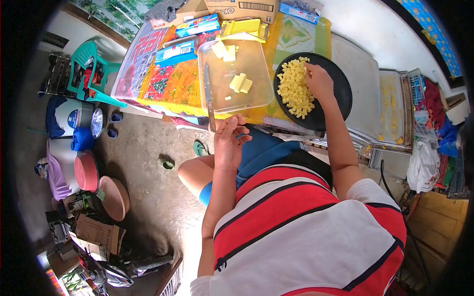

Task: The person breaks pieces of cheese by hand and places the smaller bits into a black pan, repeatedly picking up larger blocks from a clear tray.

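My right hand reaches over the round black pan, its fingertips drawn together at the upper edge of a pile of pale yellow cubes. Whatever lies between those fingertips is hidden. Raised palm up in front of the table edge, my left hand has loosely bent fingers with gaps between them. Just left of it is the handle of a knife, whose blade rests along the side of a clear plastic tub. Larger pale yellow blocks and flat yellow pieces sit in the tub.
Blue boxes, a yellow slotted tray and a cardboard carton stand behind the tub on the patterned tablecloth. A green plastic chair is at left. Basins and slippers are on the floor side.
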`<state>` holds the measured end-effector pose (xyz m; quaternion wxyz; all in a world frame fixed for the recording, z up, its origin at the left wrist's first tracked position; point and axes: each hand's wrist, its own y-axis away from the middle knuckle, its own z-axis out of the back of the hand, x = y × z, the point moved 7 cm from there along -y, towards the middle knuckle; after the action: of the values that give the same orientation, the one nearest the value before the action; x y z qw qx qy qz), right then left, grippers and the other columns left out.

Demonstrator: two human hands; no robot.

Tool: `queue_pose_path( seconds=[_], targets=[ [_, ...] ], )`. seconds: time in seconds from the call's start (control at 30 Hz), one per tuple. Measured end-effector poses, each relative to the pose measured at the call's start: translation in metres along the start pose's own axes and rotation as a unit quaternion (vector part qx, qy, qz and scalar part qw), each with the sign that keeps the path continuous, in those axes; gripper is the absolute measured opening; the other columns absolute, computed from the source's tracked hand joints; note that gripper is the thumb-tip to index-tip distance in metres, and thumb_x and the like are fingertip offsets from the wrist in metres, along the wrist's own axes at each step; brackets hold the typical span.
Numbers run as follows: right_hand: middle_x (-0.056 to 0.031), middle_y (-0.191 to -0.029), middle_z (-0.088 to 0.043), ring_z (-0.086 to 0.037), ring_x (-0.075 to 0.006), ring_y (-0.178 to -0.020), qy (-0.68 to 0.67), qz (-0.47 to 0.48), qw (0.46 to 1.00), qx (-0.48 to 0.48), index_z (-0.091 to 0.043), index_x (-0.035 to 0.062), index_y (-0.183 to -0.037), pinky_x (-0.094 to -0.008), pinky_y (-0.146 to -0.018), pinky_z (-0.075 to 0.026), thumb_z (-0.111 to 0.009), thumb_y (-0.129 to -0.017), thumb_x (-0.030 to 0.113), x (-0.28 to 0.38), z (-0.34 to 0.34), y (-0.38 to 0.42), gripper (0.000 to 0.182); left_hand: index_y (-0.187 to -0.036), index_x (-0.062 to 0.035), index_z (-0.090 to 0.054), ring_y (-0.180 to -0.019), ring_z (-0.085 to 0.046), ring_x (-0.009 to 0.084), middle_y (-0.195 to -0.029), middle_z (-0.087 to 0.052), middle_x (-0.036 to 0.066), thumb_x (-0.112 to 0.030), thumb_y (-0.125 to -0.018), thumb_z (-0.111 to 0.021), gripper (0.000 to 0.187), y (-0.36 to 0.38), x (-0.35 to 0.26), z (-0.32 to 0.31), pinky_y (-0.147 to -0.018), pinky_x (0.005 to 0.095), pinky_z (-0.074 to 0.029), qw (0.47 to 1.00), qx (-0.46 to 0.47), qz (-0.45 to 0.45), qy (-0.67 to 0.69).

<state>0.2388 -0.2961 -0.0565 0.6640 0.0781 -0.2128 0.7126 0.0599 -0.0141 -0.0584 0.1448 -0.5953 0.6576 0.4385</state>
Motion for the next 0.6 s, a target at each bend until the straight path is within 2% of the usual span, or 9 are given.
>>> queue_pose_path(
  seconds=[0.07, 0.17, 0.23, 0.33, 0.43, 0.6],
  targets=[
    [-0.0097, -0.098, -0.063, -0.059, -0.0287, -0.098, -0.016, 0.023, 0.999, -0.025, -0.063, 0.0147, -0.113, -0.0407, -0.081, -0.050, -0.056, -0.083, 0.018, 0.011, 0.003, 0.000, 0.032, -0.100, -0.0102, -0.061, -0.073, -0.059, 0.0128, -0.086, -0.063, 0.001, -0.025, -0.088, -0.062, 0.019, 0.000, 0.001, 0.003, -0.062, 0.0308, -0.051, 1.000, 0.002, -0.001, -0.002],
    [-0.0105, -0.103, -0.062, -0.059, -0.0301, -0.099, -0.130, 0.126, 0.982, -0.056, -0.064, 0.0137, -0.112, -0.0407, -0.084, -0.049, -0.058, -0.082, 0.018, 0.049, 0.002, 0.005, 0.031, -0.099, -0.0096, -0.063, -0.072, -0.059, 0.0119, -0.085, -0.063, 0.001, -0.024, -0.089, -0.061, 0.018, 0.002, 0.000, 0.003, -0.061, 0.0301, -0.050, 1.000, -0.006, 0.002, 0.006],
    [-0.0116, -0.108, -0.062, -0.058, -0.0297, -0.103, -0.177, 0.134, 0.973, 0.059, -0.063, 0.0148, -0.115, -0.0375, -0.087, -0.047, -0.061, -0.082, 0.016, 0.080, -0.014, 0.009, 0.033, -0.099, -0.0092, -0.063, -0.072, -0.059, 0.0116, -0.085, -0.063, 0.001, -0.023, -0.090, -0.060, 0.017, 0.002, 0.001, 0.002, -0.061, 0.0298, -0.050, 1.000, -0.011, 0.005, 0.010],
    [-0.0107, -0.114, -0.060, -0.056, -0.0292, -0.105, -0.172, 0.245, 0.948, 0.105, -0.063, 0.0168, -0.116, -0.0373, -0.088, -0.047, -0.064, -0.081, 0.016, 0.130, -0.029, 0.027, 0.035, -0.098, -0.0092, -0.063, -0.072, -0.059, 0.0115, -0.085, -0.063, 0.001, -0.023, -0.089, -0.061, 0.017, 0.002, -0.001, 0.001, -0.061, 0.0298, -0.050, 1.000, -0.011, 0.005, 0.008],
    [-0.0100, -0.117, -0.059, -0.054, -0.0296, -0.108, -0.183, 0.289, 0.933, 0.108, -0.063, 0.0195, -0.115, -0.0381, -0.089, -0.046, -0.064, -0.081, 0.016, 0.153, -0.061, 0.026, 0.034, -0.098, -0.0092, -0.062, -0.071, -0.058, 0.0113, -0.084, -0.063, 0.001, -0.023, -0.089, -0.060, 0.017, 0.004, -0.003, 0.002, -0.061, 0.0298, -0.050, 1.000, -0.012, -0.002, 0.009],
    [-0.0064, -0.124, -0.056, -0.054, -0.0309, -0.107, -0.106, 0.345, 0.929, 0.081, -0.066, 0.0207, -0.108, -0.0408, -0.090, -0.046, -0.062, -0.081, 0.015, 0.168, -0.092, 0.019, 0.028, -0.097, -0.0091, -0.062, -0.070, -0.058, 0.0110, -0.083, -0.063, 0.001, -0.023, -0.090, -0.060, 0.016, 0.007, -0.004, 0.009, -0.061, 0.0299, -0.051, 0.999, -0.027, -0.007, 0.015]
  ],
)
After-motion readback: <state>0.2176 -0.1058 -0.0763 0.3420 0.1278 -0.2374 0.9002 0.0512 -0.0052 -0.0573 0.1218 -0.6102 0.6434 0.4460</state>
